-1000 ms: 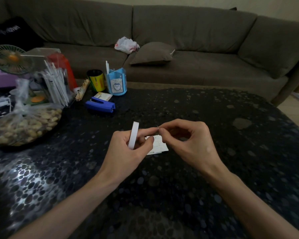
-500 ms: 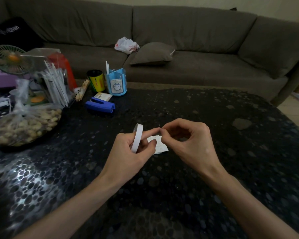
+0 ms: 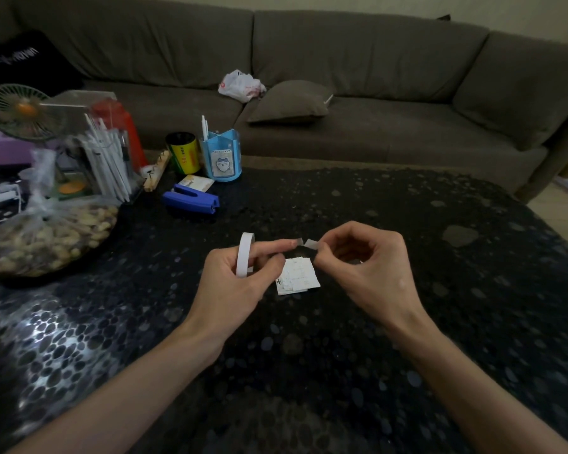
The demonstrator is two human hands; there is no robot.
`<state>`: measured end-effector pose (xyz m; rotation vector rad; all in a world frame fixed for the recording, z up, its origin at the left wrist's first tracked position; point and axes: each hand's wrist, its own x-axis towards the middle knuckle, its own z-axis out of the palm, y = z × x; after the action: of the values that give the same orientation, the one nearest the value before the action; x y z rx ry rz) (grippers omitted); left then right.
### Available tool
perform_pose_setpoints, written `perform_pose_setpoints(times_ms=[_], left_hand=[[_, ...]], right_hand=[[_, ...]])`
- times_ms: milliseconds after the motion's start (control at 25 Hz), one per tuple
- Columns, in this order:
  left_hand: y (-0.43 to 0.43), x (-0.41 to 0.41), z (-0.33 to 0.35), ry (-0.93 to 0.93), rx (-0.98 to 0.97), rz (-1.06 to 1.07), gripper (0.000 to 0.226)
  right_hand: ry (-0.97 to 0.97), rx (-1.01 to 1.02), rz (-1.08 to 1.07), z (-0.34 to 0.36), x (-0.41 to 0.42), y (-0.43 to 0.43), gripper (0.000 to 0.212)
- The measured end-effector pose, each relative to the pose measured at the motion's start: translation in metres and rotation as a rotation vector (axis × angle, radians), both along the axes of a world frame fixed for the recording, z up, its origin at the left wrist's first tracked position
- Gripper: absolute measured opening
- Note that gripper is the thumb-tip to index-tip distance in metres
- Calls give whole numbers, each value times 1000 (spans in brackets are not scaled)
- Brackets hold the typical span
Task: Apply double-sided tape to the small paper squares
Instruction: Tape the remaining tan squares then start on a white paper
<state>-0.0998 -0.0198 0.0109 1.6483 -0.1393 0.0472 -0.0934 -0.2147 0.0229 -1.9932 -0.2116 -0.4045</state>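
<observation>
White double-sided tape roll point(image 3: 245, 258) stands on edge just left of the stack of paper squares point(image 3: 297, 276), gripped in the left hand point(image 3: 233, 283), whose index finger points straight. Just behind the stack, a short tape strip point(image 3: 310, 244) is pinched by one end in the right hand point(image 3: 364, 267), right of the stack. Likely featherlight, limp and sticky, the strip is best held at its tip; the thin squares lie loose on the table point(image 3: 407, 322) and may slide.

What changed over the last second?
The right hand pulled slightly to the right, away from the left hand. It now pinches a short tape piece that sits apart from the left index fingertip. Unchanged: the left hand holds the tape roll, and the paper squares lie on the table.
</observation>
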Motion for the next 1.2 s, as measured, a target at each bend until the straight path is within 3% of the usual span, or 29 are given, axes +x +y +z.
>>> perform_pose_setpoints(times_ms=[240, 400, 560, 640, 800, 1000, 1120, 1200], left_hand=[[2, 4, -2, 22, 17, 18, 24], [2, 8, -10, 32, 61, 37, 25], [1, 10, -13, 31, 90, 35, 24], [1, 11, -14, 37, 98, 36, 23], [1, 11, -15, 50, 102, 46, 23], [2, 11, -15, 70, 101, 42, 23], [1, 11, -13, 146, 72, 21, 21], [0, 11, -13, 195, 47, -23, 20]], right_hand=[[20, -97, -11, -2, 8, -11, 8], [174, -422, -81, -14, 33, -48, 13], [288, -811, -18, -36, 46, -64, 11], [316, -974, 32, -42, 47, -65, 21], [281, -1106, 16, -43, 46, -65, 39], [220, -1017, -57, -39, 43, -60, 27], [170, -665, -39, -37, 41, -44, 14], [205, -355, 107, -36, 39, -25, 22]])
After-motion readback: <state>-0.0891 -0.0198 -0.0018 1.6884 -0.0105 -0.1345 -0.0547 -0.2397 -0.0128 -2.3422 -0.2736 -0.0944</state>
